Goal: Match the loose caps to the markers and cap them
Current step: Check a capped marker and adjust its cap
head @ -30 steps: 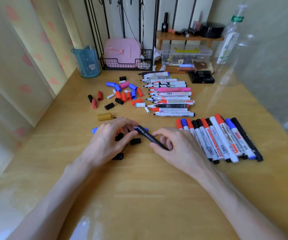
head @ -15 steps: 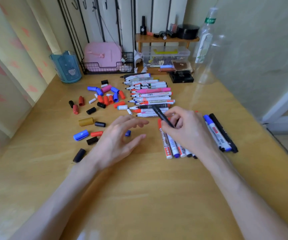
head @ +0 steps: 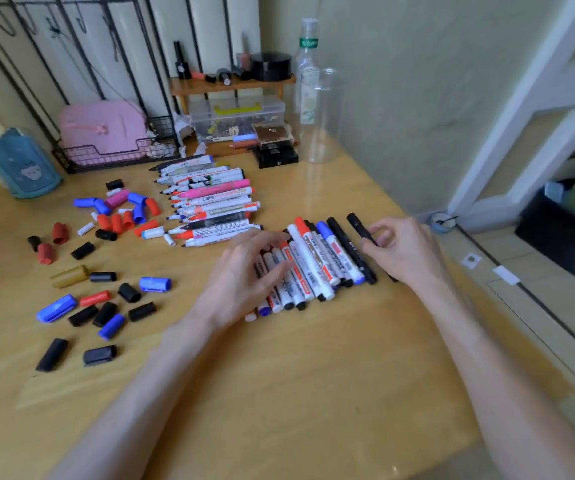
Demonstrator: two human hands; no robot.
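My right hand (head: 404,252) held a capped black marker (head: 358,224) at the right end of the row of capped markers (head: 317,261). My thumb and fingers (head: 388,226) were pinched round its barrel, and its cap pointed away from me. It ran roughly parallel to the row, just beside the outermost black pen. I could not tell whether its near end touched the tabletop (head: 279,375), because my palm hid it.

My left hand (head: 241,275) lay over the left part of that same row. Its fingers were straight and a little apart, gripping nothing, with the tips near the pens' red and black caps.

Beyond the row, toward the back, the uncapped markers (head: 209,206) lay stacked side by side, their bare tips pointing left. One of them had a pink barrel.

The loose caps (head: 119,213) lay left of them in a scatter of blue, red, pink, white and black. A second scatter lay nearer to me, well to the left of my left hand. It was mostly black and blue pieces, with a gold cap (head: 69,276) at its far edge and a red one in the middle.

At the back of the tabletop stood a blue cup (head: 15,164), a wire basket (head: 116,157) holding a pink case (head: 102,131), a clear box (head: 237,112) under a small wooden shelf (head: 230,85), and a clear bottle (head: 308,71).
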